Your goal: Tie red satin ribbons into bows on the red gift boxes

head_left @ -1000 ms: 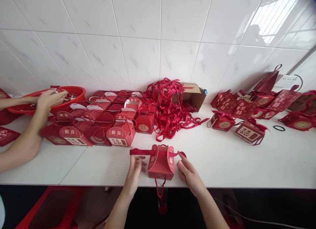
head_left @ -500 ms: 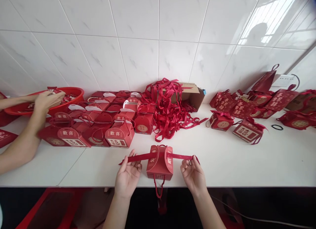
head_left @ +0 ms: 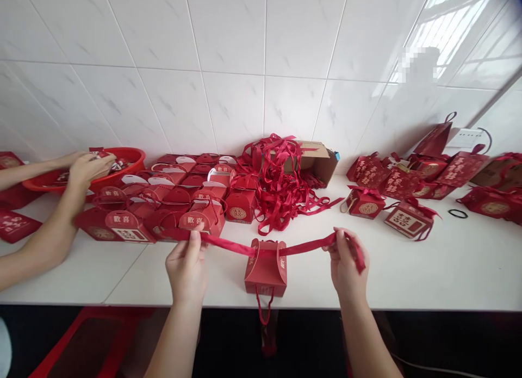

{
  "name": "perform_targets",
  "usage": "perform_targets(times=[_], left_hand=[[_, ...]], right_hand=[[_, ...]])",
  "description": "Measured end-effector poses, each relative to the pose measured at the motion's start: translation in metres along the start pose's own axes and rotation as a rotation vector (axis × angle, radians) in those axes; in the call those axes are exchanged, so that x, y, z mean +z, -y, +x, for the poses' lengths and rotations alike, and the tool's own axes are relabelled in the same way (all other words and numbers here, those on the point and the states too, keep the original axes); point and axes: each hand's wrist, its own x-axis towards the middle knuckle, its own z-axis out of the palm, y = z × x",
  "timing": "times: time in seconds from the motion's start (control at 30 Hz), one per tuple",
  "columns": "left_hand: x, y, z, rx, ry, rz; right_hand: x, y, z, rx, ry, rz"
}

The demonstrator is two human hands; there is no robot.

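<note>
Red ribbon [head_left: 232, 246] is running through the gift box [head_left: 266, 272]; my left hand [head_left: 187, 266] and right hand [head_left: 349, 266] are pinching it.

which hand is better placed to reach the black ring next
Probably the right hand: it is nearer the black ring, though pinching the red ribbon. The left hand also pinches it, farther away.

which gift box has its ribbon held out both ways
The gift box nearest the table's front edge: left hand and right hand grip its ribbon; the other boxes stand farther back.
</note>
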Motion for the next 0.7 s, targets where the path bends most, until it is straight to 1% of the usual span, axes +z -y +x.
perform_targets(times=[0.1, 0.17, 0.27, 0.33, 0.43, 0.53, 0.6, 0.7], left_hand=[[0.017, -0.013, 0.003, 0.116, 0.151, 0.082], [0.030, -0.021, 0.002, 0.159, 0.254, 0.104], [0.049, -0.032, -0.002, 0.151, 0.417, 0.088], [0.061, -0.036, -0.005, 0.123, 0.488, 0.069], [0.075, -0.039, -0.008, 0.078, 0.545, 0.032], [0.083, -0.039, -0.009, 0.078, 0.577, 0.008], [0.086, -0.039, -0.010, 0.083, 0.604, 0.001], [0.088, -0.042, -0.012, 0.084, 0.641, -0.020]], right_hand=[[0.012, 0.014, 0.009, -0.055, 0.076, -0.048], [0.021, 0.023, 0.013, -0.103, 0.124, -0.082], [0.038, 0.032, 0.018, -0.206, 0.140, -0.121], [0.049, 0.038, 0.019, -0.233, 0.182, -0.134], [0.065, 0.046, 0.019, -0.210, 0.302, -0.165], [0.077, 0.052, 0.018, -0.153, 0.416, -0.156], [0.082, 0.055, 0.017, -0.113, 0.457, -0.124], [0.087, 0.057, 0.015, -0.075, 0.467, -0.096]])
